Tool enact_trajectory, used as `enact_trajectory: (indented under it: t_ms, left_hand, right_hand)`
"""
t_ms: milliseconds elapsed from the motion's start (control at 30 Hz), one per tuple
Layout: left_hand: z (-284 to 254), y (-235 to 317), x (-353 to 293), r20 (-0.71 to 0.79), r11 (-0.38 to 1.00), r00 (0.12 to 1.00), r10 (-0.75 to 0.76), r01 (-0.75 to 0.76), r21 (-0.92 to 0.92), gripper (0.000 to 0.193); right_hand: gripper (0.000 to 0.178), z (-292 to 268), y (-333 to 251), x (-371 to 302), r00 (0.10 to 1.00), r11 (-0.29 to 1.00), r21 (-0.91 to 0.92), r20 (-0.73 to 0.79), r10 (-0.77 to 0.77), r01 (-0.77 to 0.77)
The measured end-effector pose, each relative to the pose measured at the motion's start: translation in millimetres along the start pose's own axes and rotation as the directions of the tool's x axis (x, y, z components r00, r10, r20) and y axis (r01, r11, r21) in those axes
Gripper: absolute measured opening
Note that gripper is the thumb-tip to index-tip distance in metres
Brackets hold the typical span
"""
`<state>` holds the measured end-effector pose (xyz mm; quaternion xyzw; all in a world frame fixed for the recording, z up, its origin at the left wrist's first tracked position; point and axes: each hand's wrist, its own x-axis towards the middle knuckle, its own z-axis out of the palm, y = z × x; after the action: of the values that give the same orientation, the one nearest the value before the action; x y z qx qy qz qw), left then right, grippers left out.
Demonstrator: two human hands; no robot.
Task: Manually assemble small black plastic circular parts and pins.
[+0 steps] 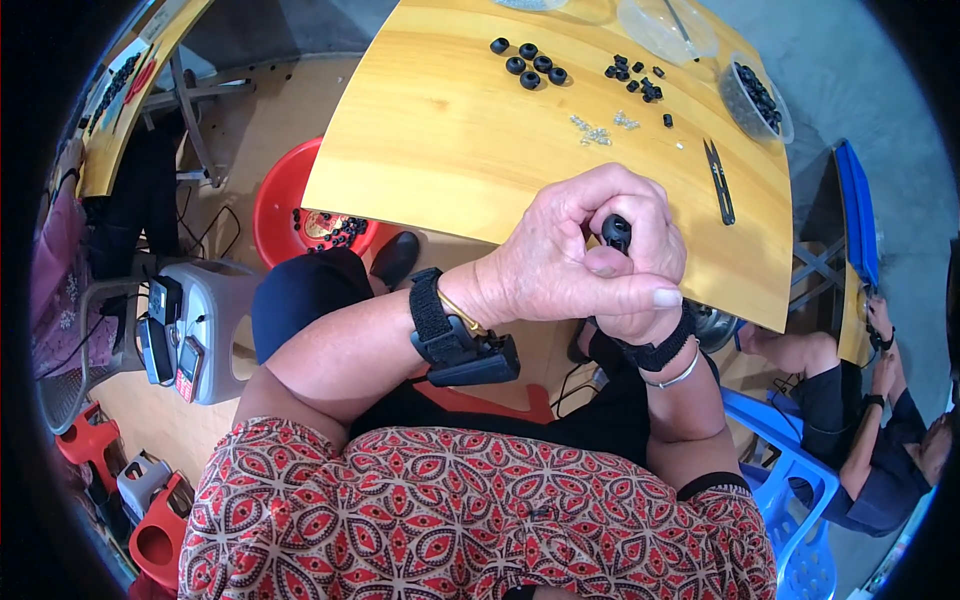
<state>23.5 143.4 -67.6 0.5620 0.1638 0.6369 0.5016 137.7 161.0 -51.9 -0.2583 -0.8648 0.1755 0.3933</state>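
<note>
In the head view, we see the left hand (560,240) and the right hand (665,240) clasped together, fingers curled in tight around one black bead (616,230). It sits between them, just above the near part of the table (430,160); we cannot tell which hand bears more of the grip.

We judge the bead light and stiff, probably hard plastic, not fragile; its smooth, rounded skin could slip or roll, so we would pinch it by opposite sides with thumb and fingertip.

Counting, we find six round black beads (530,79) in a loose group, and a cluster of smaller black pieces (651,91) too overlapped to number, with one lone black piece (668,120) apart. Of clear bits (597,136) there are two little heaps and one stray. We also count one pair of black snips (720,185) and one clear tub (787,127) holding many black pieces.
</note>
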Motion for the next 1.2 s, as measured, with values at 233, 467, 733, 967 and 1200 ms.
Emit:
enact_trajectory:
  t_ms: [233, 467, 733, 967, 1200]
  left_hand:
    - [5.9, -2.7, 0.5, -0.103, 0.994, 0.992, -0.071, 0.062, -0.089, 0.059]
    - [2.0, -1.5, -2.9, -0.030, 0.994, 0.995, -0.097, 0.098, 0.046, 0.041]
    - [-0.6, 0.0, -2.2, -0.082, 0.997, 0.994, -0.074, 0.077, 0.027, 0.026]
    - [1.9, 1.3, 0.3, -0.053, 0.998, 0.998, -0.030, 0.032, 0.051, 0.031]
    - [-21.7, 12.7, 6.6, -0.096, 0.935, 0.933, -0.346, 0.334, -0.122, 0.048]
  right_hand:
    - [0.040, 0.4, 3.3, -1.3, 0.999, 0.999, -0.029, -0.026, -0.041, 0.040]
    - [0.032, 3.7, 2.6, -3.4, 1.000, 0.994, 0.106, -0.006, -0.016, 0.017]
    - [0.028, -1.0, -16.2, 9.9, 0.925, 0.892, 0.255, 0.171, 0.338, -0.373]
    - [0.029, -3.1, -6.2, 3.1, 0.999, 1.000, -0.018, 0.041, -0.011, 0.012]
    - [0.041, -31.7, 10.5, 12.7, 0.995, 0.996, 0.007, 0.043, -0.090, 0.089]
